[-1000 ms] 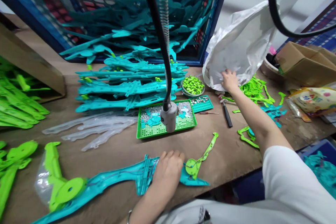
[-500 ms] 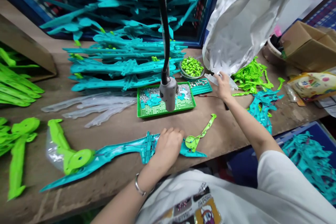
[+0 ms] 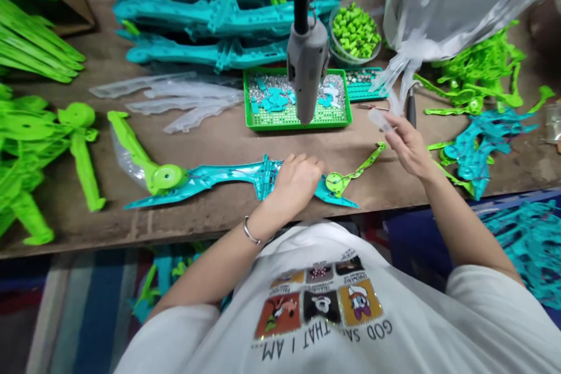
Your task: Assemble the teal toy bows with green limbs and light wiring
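A long teal plastic toy bow piece (image 3: 223, 175) lies near the bench's front edge. My left hand (image 3: 298, 182) is closed over it right of its middle, hiding that stretch. On its left end sits a lime-green arm with a round disc (image 3: 166, 176), with clear plastic along the arm. A smaller lime-green arm (image 3: 346, 179) with a disc and thin wire lies at the right end. My right hand (image 3: 411, 145) pinches a translucent plastic piece (image 3: 380, 120) above the bench, below an open white bag (image 3: 442, 9) that spills similar strips.
A grey screwdriver-like tool (image 3: 307, 67) hangs over the green tray (image 3: 298, 126) of screws and teal bits. Behind are stacked teal pieces (image 3: 210, 17) and a bowl of lime parts (image 3: 356, 34). Translucent strips (image 3: 175, 96) lie left; teal pieces (image 3: 477, 143) lie right.
My right hand has drawn back from the bag's mouth toward me, with a translucent piece in its fingers. My left hand stays on the teal bow piece. The view has tipped downward.
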`<state>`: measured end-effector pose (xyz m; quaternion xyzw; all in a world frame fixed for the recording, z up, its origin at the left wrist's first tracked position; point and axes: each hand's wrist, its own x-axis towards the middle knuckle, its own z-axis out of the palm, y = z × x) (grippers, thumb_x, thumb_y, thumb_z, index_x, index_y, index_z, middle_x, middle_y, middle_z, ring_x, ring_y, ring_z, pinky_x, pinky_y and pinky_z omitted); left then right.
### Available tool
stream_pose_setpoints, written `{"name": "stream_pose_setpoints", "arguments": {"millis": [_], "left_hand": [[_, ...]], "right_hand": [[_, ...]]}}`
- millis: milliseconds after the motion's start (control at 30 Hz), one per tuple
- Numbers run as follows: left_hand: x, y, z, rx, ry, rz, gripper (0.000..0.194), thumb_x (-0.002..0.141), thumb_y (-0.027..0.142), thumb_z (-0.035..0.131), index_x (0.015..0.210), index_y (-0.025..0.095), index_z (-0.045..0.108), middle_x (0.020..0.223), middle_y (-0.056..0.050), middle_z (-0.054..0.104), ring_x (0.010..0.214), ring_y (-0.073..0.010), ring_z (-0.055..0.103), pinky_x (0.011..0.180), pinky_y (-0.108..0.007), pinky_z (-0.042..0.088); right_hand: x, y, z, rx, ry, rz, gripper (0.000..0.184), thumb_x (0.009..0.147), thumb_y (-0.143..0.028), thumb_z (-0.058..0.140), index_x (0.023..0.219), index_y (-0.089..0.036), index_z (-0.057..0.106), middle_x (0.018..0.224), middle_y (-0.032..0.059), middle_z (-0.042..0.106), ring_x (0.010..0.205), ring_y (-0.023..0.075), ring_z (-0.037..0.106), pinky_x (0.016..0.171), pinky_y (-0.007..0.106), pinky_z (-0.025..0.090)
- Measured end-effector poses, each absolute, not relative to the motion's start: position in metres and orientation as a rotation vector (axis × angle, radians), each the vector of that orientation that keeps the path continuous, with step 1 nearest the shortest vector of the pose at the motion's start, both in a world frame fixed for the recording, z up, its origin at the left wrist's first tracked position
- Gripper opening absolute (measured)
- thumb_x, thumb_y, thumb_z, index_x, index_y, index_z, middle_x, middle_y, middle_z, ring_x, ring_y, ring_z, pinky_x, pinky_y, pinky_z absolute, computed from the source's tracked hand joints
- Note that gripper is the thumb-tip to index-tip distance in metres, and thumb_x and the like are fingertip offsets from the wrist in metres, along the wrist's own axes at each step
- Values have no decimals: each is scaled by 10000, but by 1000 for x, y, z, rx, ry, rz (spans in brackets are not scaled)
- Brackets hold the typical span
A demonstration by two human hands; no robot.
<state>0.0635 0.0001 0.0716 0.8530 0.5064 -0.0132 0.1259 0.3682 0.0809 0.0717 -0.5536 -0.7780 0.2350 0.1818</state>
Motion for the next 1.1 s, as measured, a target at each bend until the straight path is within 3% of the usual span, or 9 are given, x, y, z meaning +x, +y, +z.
{"name": "stream_pose_setpoints", "arguments": {"millis": [233,400,500,633,767,833,900,1000,1100], "left_hand": [[60,-8,66,2510,1486,90,248,1002,104,445,959,155,683,944,-133,697,999,-305,630,845,-412,439],[54,-16,57,2507,1476,274,266,1011,105,433,962,157,689,984,-139,695,983,-292,635,853,-422,487],[60,-27,53,2354,1414,700,234,1053,225,472,1165,159,666,1156,-140,691,1074,-264,640,938,-422,525],[83,-44,52,2083,1170,878,626,991,486,633,1494,161,450,1356,-169,624,1264,-286,605,1055,-456,528],[99,-48,49,1994,1150,827,405,1056,349,541,1408,150,536,1169,-120,665,1093,-224,667,949,-368,563],[103,-47,46,1953,1232,907,351,1055,320,547,1349,132,584,1092,-99,662,1005,-194,664,908,-333,560],[106,-48,43,1925,1279,1013,360,1038,325,586,1334,120,596,1061,-89,663,955,-176,652,884,-315,558],[115,-52,36,1923,1224,1113,387,1018,339,624,1341,130,592,1043,-75,671,921,-163,650,860,-305,568],[121,-60,30,1952,1161,1134,465,1005,371,643,1410,165,543,1121,-97,676,997,-192,672,902,-352,588]], "right_hand": [[358,31,74,-1077,-2605,746,401,1007,-465,579,1363,-304,671,1032,75,732,923,241,653,874,401,495],[366,23,55,-1124,-2806,520,505,1038,-510,484,1437,-218,590,1058,121,695,957,275,612,837,410,446],[365,15,49,-1127,-2878,375,504,1043,-496,470,1468,-244,566,1042,121,675,981,292,584,833,428,428],[360,2,52,-1064,-2865,309,546,995,-497,579,1528,-409,501,1113,89,667,1083,312,566,984,514,421],[352,-16,58,-1272,-2611,372,564,956,-470,641,1503,-476,505,1361,82,608,1340,368,504,1170,624,348],[344,-25,60,-1548,-2245,472,655,932,-527,646,1548,-414,455,1503,115,516,1440,399,441,1159,642,399],[335,-32,61,-1695,-1781,782,710,914,-601,634,1552,-360,432,1512,143,518,1389,384,520,1060,601,521],[323,-34,60,-1559,-1139,1412,567,857,-598,727,1342,-341,586,1230,77,711,1076,271,709,888,465,630],[321,-30,57,-1444,-803,1639,447,747,-464,888,1100,-293,673,965,4,759,869,189,725,821,369,644]]}}
